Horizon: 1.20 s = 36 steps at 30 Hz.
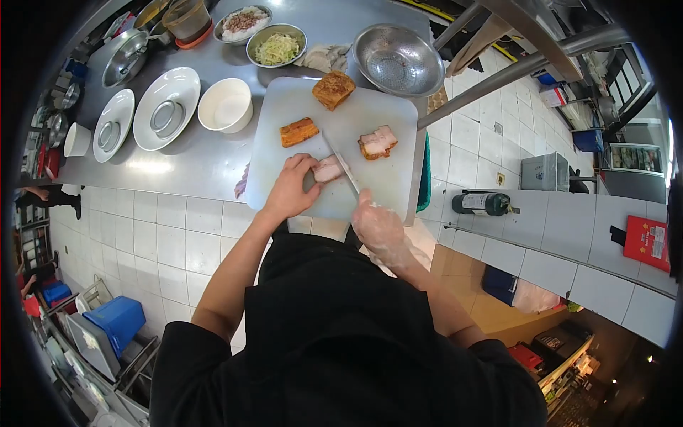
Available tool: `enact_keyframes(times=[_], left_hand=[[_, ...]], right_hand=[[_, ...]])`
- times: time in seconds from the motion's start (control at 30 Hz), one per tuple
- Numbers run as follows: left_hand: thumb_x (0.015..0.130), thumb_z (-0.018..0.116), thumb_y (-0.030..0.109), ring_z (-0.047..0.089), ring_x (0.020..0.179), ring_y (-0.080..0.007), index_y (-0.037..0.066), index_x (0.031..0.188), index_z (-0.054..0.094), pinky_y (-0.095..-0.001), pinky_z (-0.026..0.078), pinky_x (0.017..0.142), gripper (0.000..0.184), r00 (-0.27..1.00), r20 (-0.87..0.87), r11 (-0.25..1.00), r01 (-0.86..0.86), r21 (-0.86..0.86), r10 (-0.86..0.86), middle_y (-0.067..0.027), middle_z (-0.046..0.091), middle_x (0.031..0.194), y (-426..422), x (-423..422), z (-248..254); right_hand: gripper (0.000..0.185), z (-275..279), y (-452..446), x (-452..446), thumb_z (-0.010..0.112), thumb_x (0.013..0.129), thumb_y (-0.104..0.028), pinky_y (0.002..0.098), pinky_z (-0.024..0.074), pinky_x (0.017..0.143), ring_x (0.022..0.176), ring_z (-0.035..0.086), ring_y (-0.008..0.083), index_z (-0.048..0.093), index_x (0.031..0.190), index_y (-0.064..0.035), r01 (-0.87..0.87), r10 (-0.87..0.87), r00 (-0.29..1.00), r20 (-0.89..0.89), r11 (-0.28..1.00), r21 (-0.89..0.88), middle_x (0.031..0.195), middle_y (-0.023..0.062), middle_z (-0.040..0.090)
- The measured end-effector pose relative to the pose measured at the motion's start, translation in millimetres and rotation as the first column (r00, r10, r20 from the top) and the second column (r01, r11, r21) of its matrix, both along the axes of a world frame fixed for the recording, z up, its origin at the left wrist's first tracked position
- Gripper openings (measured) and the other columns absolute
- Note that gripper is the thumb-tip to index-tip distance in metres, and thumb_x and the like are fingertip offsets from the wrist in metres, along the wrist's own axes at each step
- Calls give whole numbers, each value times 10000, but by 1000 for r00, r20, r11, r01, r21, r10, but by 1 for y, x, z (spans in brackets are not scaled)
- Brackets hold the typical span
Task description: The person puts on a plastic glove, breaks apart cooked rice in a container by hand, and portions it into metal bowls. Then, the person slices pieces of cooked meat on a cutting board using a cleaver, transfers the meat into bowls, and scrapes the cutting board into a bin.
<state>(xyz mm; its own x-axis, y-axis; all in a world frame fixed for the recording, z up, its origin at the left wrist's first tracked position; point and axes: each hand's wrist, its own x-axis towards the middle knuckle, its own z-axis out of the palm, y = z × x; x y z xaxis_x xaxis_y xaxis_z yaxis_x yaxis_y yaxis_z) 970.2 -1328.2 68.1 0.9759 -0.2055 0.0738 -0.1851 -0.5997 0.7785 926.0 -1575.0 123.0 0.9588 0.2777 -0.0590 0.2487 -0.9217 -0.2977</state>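
On the white cutting board [284, 103], my left hand [292, 186] presses its fingertips on a pale slab of meat [328, 169]. My right hand [379, 226] is wrapped round the handle of a knife [341, 160], whose blade lies across the right end of that slab and points away from me. Three more browned meat pieces rest on the board: a narrow one [299, 132] at the left, a thick crusted one [334, 90] at the far edge, and one with a pale cut face [377, 142] at the right.
Behind the board stand a perforated metal bowl [398, 60], a bowl of shredded vegetable [277, 47] and a bowl of rice [243, 24]. To the left are a white bowl [225, 106] and two white plates [166, 109] [114, 126]. A metal post [491, 75] slants at the right.
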Motion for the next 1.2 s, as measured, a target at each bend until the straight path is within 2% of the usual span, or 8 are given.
enact_keyframes(times=[0.1,0.3,0.37,0.6,0.67,0.9,0.97,1.2], left_hand=[[838,823,106,598,1263,-408,36,1217,667,-469,496,1110,415,998,69,1000,0,20,-1,-179,630,1305,2,0,-6],[852,814,104,644,1206,-396,19,1191,683,-448,545,1054,373,1000,22,999,-10,-52,11,-175,645,1313,4,-3,-5],[842,805,120,607,1263,-412,16,1180,695,-462,505,1107,371,1000,27,999,-9,-42,10,-185,651,1299,3,-3,-4],[824,810,105,620,1247,-416,-3,1156,690,-459,514,1092,369,996,11,989,-84,-125,86,-199,658,1286,2,-13,1],[829,828,117,621,1239,-415,-8,1166,686,-459,518,1086,386,998,32,996,-58,-70,60,-201,648,1305,3,-14,0],[813,880,171,637,1211,-401,-1,1259,668,-468,525,1086,523,995,-4,994,-103,-35,103,-192,639,1346,-10,-11,4],[796,901,181,632,1208,-397,9,1329,647,-462,487,1136,615,991,98,985,-103,142,89,-189,643,1352,-20,-8,6],[812,885,167,584,1241,-421,-26,1329,666,-457,476,1100,594,996,-51,993,-68,95,74,-202,692,1351,-35,8,10]], right_hand=[[297,4,-1,9,618,1029,-231,561,579,581,593,712,407,520,1209,-16,-100,96,988,-118,994,-33,614,165,674],[239,23,18,-3,591,1027,-181,569,590,623,669,737,433,530,1179,-7,39,-39,999,23,999,-16,693,192,713],[251,-7,10,3,597,1046,-215,622,565,641,671,710,492,497,1155,-12,-81,79,970,-229,997,1,670,233,680],[255,44,29,-6,580,1048,-229,604,584,718,772,738,486,501,1151,-10,28,-28,981,-192,1000,-5,780,260,720],[223,1,25,-5,554,1038,-195,598,601,714,797,759,468,536,1175,-20,-82,80,949,-304,997,8,813,243,748],[222,54,-2,11,536,1034,-198,608,595,780,860,754,491,535,1171,-23,51,-82,944,-321,993,-102,866,268,755],[211,35,-18,21,533,1028,-190,609,591,795,864,754,490,544,1162,-27,55,-88,945,-314,992,-115,875,273,755],[204,23,-29,22,536,1030,-213,603,594,793,851,752,483,569,1131,-39,33,-55,956,-287,996,-80,878,264,758]])
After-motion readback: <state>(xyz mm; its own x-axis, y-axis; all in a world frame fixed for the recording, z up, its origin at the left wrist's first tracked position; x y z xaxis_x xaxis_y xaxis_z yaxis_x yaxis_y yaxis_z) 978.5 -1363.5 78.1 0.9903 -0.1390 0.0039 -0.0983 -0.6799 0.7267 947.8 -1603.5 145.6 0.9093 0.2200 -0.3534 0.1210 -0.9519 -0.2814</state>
